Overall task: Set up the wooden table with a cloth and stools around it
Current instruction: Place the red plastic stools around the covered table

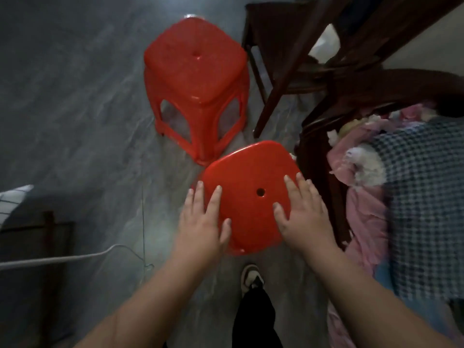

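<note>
A red plastic stool (248,177) with a round hole in its seat stands right below me on the grey floor. My left hand (203,219) lies flat over the seat's left edge, fingers spread. My right hand (303,212) rests palm down on the seat's right part, fingers apart. Neither hand is curled around the stool. A second red stool (195,71) stands upright just beyond it. Dark wooden furniture legs (281,79) rise at the upper right; whether they belong to the table I cannot tell. No table cloth is recognisable.
On the right lies a blue checked blanket (421,197) with pink bedding (361,217) inside a dark wooden frame. A white hanger (75,257) and a dark rack (47,237) sit at the left. My shoe (252,275) is beneath the near stool. Grey floor stretches to the left.
</note>
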Demonstrator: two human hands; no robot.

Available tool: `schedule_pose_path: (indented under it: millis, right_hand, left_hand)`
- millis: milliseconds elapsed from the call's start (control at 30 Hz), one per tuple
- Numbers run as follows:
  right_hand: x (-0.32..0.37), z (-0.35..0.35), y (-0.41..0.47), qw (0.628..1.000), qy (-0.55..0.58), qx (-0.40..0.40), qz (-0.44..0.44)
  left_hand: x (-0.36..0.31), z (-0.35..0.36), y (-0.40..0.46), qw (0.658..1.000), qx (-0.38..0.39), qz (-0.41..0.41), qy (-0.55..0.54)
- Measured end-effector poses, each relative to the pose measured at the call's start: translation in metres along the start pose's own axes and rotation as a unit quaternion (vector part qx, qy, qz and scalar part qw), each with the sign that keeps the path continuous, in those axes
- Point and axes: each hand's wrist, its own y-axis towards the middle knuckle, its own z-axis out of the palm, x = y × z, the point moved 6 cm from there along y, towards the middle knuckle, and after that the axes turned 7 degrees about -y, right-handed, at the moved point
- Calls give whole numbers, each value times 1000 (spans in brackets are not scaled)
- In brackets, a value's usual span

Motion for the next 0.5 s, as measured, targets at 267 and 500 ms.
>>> schedule_pose_path:
  millis: [267,500]
  right_hand:
    - [-54,68,103,993,67,95,-26]
    - [-61,76,115,990,100,101,-24]
  left_hand:
    - [20,104,51,962,-17,-235,-139]
    - [25,121,47,945,-30,-256,-201]
